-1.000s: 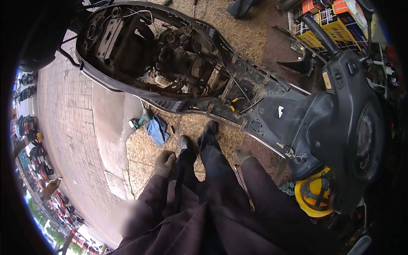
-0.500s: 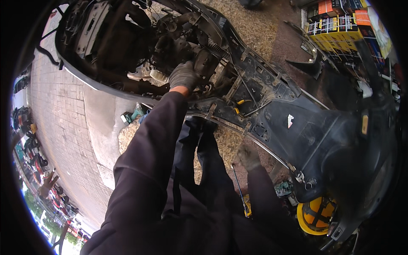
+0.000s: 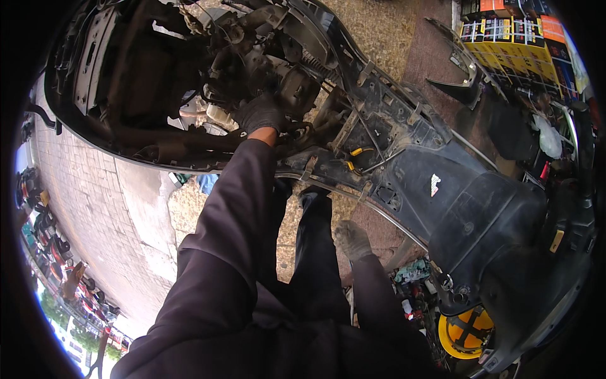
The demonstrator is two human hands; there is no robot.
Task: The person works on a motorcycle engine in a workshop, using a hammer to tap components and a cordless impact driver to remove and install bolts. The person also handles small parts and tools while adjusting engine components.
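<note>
My left hand [image 3: 259, 117], in a dark glove, reaches into the engine bay [image 3: 230, 76] of a stripped scooter, at its dark mechanical parts; its fingertips are lost in shadow. Just left of it is a pale translucent container [image 3: 221, 117]. My right hand [image 3: 350, 240], gloved, is curled below the scooter's frame rail [image 3: 341, 188]; I cannot make out what, if anything, it holds. The bare black floorboard section [image 3: 442, 196] stretches off to the right, with yellow connectors [image 3: 353, 151] near its middle.
Stacked boxes [image 3: 508, 54] and a loose black panel [image 3: 454, 88] lie beyond the scooter. A yellow helmet [image 3: 465, 335] sits at lower right among clutter. A blue cloth [image 3: 207, 183] lies under the frame on speckled flooring [image 3: 189, 215]. Parked two-wheelers [image 3: 47, 224] line the far left.
My left hand has moved from low beside my leg up into the engine bay. My right hand has shifted slightly left. The view has moved, bringing the scooter's engine bay further left.
</note>
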